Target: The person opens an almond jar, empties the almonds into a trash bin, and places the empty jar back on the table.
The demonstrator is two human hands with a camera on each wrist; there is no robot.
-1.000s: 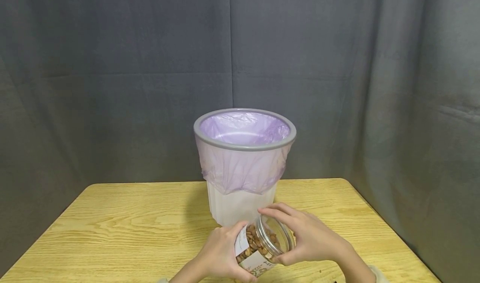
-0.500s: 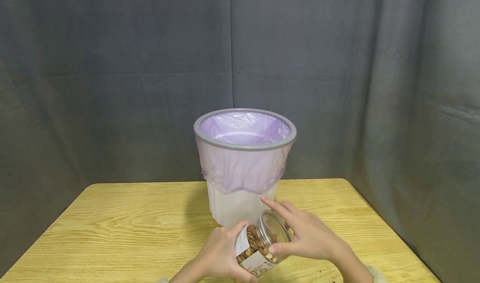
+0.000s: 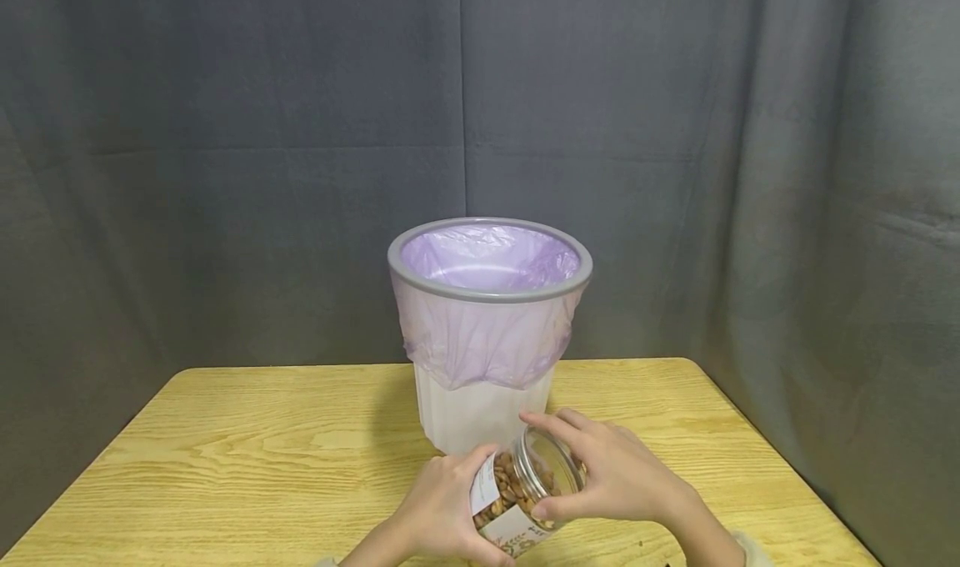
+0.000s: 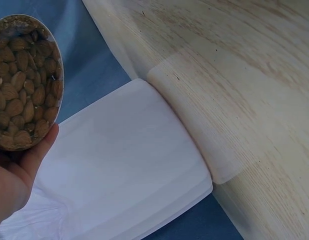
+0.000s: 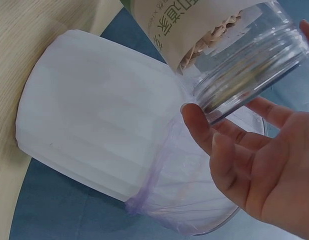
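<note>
The left hand had its grip curled round the body of a clear jar of almonds, tilted above the counter. The right hand met it from the other side, its grip wrapped over the jar's clear lid, thumb below and fingers above. Just beyond both hands stood a white bin with a purple liner.
</note>
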